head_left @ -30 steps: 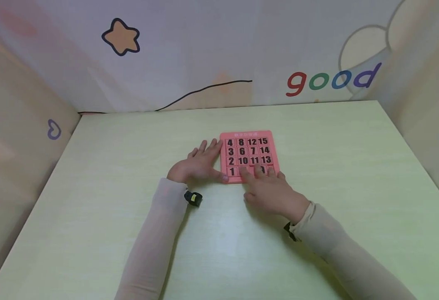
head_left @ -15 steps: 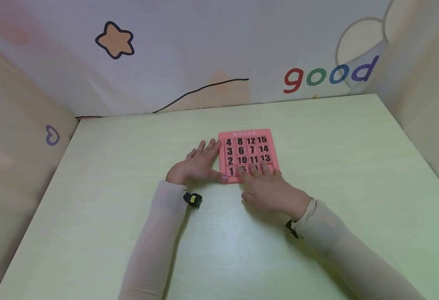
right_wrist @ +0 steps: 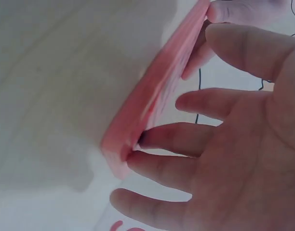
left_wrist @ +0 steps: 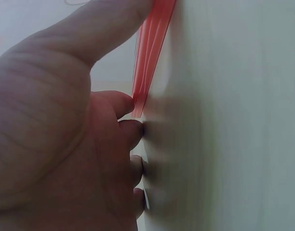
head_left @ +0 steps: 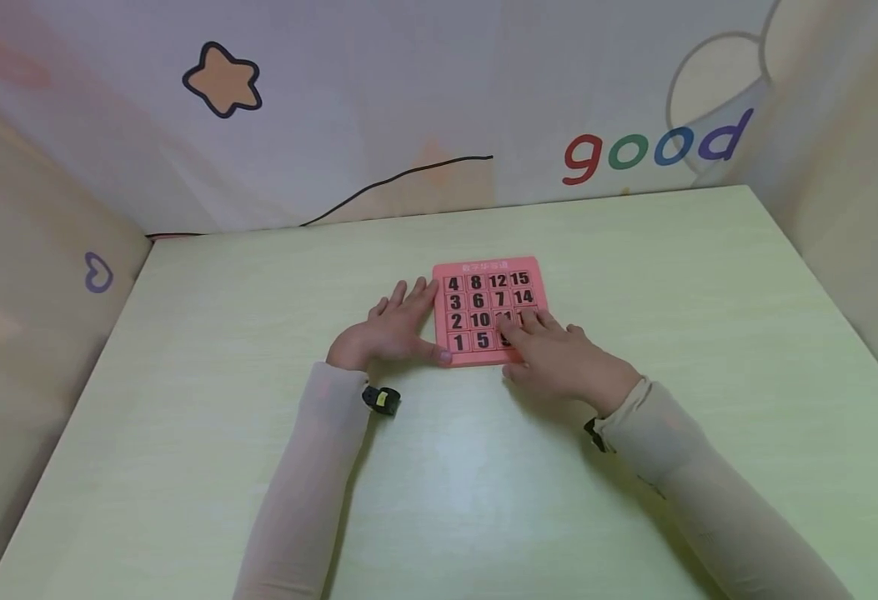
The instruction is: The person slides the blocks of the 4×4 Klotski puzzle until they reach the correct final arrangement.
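Observation:
A pink number slide puzzle (head_left: 484, 268) lies flat on the table, black-numbered tiles in its frame. My left hand (head_left: 393, 332) is at its left side, fingers spread. The left thumb touches the near left corner, and the index fingertip is at the left edge further back. In the left wrist view, the thumb overlaps the puzzle's pink side (left_wrist: 150, 57). My right hand (head_left: 559, 358) reaches over the puzzle's near right part, fingers extended onto the tiles. Those fingers hide the near right corner and partly cover tiles 11 and 9. In the right wrist view, two fingertips meet the pink frame (right_wrist: 138, 101).
The pale green table (head_left: 258, 292) extends around the puzzle. A printed fabric backdrop (head_left: 378, 100) rises along the back edge, with side panels left and right. Each wrist wears a black band, the left one (head_left: 382, 400) and the right one (head_left: 594, 435).
Tile 9 has slid left along the near row. My right hand has shifted right and slightly away, uncovering tile 5 and covering 13. The left hand keeps its place; the head view shifted slightly.

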Demonstrator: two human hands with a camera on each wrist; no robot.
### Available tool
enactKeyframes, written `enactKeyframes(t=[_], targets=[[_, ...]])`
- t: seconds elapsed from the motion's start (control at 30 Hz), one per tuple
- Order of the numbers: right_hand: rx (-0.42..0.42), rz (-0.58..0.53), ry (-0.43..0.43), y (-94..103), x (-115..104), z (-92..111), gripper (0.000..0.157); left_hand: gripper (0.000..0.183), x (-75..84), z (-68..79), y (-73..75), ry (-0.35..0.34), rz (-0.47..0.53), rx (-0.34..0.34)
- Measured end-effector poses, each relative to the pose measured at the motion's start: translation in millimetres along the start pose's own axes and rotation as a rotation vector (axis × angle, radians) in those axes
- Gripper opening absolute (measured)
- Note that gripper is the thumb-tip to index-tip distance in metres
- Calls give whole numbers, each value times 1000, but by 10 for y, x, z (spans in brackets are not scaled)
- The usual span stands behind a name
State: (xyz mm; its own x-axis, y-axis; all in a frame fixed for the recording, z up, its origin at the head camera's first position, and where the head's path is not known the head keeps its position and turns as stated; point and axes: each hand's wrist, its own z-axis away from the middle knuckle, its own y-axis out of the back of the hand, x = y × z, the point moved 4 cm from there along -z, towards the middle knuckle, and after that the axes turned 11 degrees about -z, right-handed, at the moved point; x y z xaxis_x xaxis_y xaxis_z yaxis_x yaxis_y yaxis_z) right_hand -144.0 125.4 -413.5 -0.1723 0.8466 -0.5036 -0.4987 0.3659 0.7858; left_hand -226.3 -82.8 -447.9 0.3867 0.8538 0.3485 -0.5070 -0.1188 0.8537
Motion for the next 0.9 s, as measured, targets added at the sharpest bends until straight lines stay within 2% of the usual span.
enactKeyframes(t=[0.2,0.53,0.7,0.8,0.9], targets=[[-25,36,-8,7,-44,45,62,118,6,5,-2,0,-1,0],[-42,39,56,107,-142,150,58,120,-11,5,20,-8,8,1],[15,42,51,175,-67,60,60,120,-14,10,33,-7,19,-3],[63,30,16,199,25,-48,67,119,-9,8,28,-11,11,-11],[60,-14,-31,197,98,-156,71,119,-9,5,17,-11,7,-15]])
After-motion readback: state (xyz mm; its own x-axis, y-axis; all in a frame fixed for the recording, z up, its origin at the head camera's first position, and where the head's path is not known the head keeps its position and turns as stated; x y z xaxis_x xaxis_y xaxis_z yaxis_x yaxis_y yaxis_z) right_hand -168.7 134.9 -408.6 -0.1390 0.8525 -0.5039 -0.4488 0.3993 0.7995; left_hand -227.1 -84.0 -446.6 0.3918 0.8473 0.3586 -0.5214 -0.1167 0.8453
